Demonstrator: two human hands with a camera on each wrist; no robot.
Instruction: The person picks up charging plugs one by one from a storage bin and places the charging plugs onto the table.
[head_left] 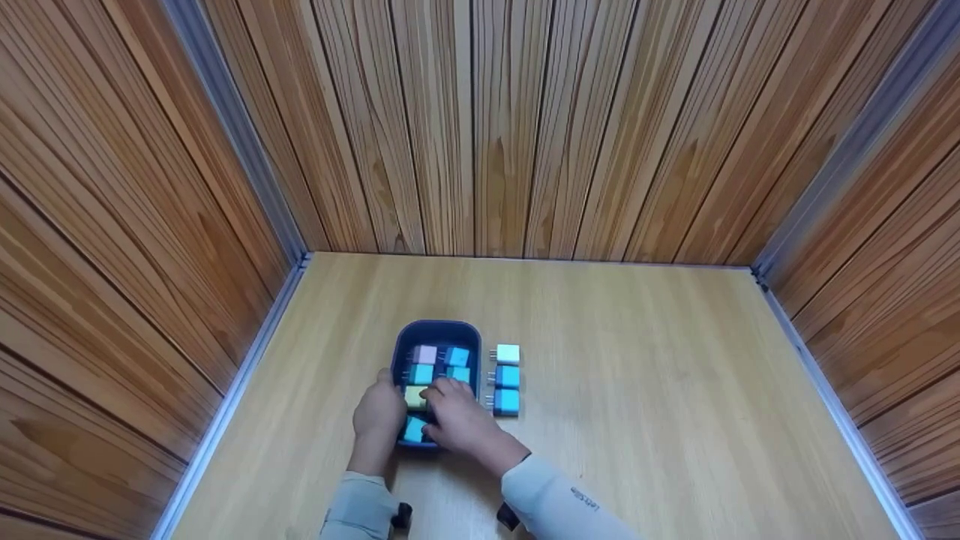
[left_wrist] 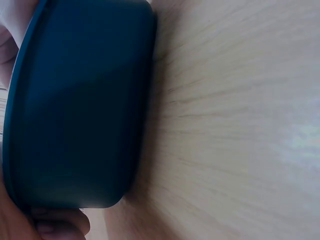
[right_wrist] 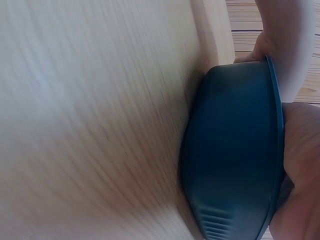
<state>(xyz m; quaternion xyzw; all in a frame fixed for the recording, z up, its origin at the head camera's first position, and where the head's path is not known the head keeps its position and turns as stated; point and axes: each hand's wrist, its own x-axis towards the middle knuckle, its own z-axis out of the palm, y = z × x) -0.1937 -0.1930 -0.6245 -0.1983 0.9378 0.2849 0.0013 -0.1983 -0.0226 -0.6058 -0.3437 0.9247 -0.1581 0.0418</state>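
Note:
A dark blue plastic bin (head_left: 437, 325) stands on the table with small plug chargers inside, several with thin prongs pointing left. My left hand (head_left: 380, 411) grips the bin's left rim; in the left wrist view its curled fingers (left_wrist: 62, 222) lie under the lip. Over the near right part of the bin, my right hand (head_left: 463, 421) reaches in, fingertips by a yellow charger (head_left: 415, 398) and thumb by a blue charger (head_left: 414, 429). What is under that palm is hidden, and I cannot tell whether it holds a charger. Farther in sit a pink charger (head_left: 425, 354) and a blue charger (head_left: 457, 356).
Right of the bin, a short column of chargers stands on the table: a pale green charger (head_left: 508, 354) farthest, then two blue chargers (head_left: 508, 376). Wood-panelled walls (head_left: 510, 135) enclose the table (head_left: 637, 360) at the back and both sides.

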